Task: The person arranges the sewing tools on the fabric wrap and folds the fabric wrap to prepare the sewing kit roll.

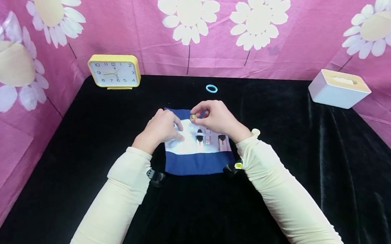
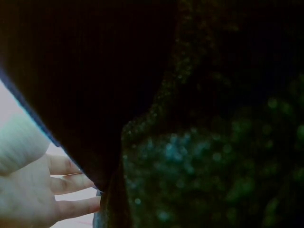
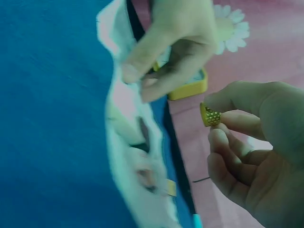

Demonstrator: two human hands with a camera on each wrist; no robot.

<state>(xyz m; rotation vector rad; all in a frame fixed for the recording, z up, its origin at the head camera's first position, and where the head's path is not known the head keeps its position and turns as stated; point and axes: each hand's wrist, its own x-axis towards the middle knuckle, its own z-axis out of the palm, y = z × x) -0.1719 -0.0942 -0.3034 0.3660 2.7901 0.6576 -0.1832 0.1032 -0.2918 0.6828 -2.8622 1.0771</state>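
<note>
In the head view my right hand point(image 1: 217, 116) pinches a small gold thimble point(image 1: 193, 117) between thumb and fingertips. The right wrist view shows the dimpled thimble point(image 3: 210, 115) held at the fingertips of the right hand point(image 3: 256, 142). Below both hands lies an unfolded blue cloth case point(image 1: 198, 163) with a white inner panel point(image 1: 187, 145). Small black-topped items point(image 1: 222, 138) sit in the panel. My left hand point(image 1: 163, 127) is over the left side of the case, thumb and fingers apart. Most of the left wrist view is dark; that hand's fingers point(image 2: 71, 185) show at lower left.
A light blue ring point(image 1: 211, 88) lies on the black cloth behind the case. At the back left stands a yellow clock point(image 1: 114, 71). A white tissue box point(image 1: 339, 88) with a wooden top is at the right. Pink flowered fabric point(image 1: 135, 35) encloses the back.
</note>
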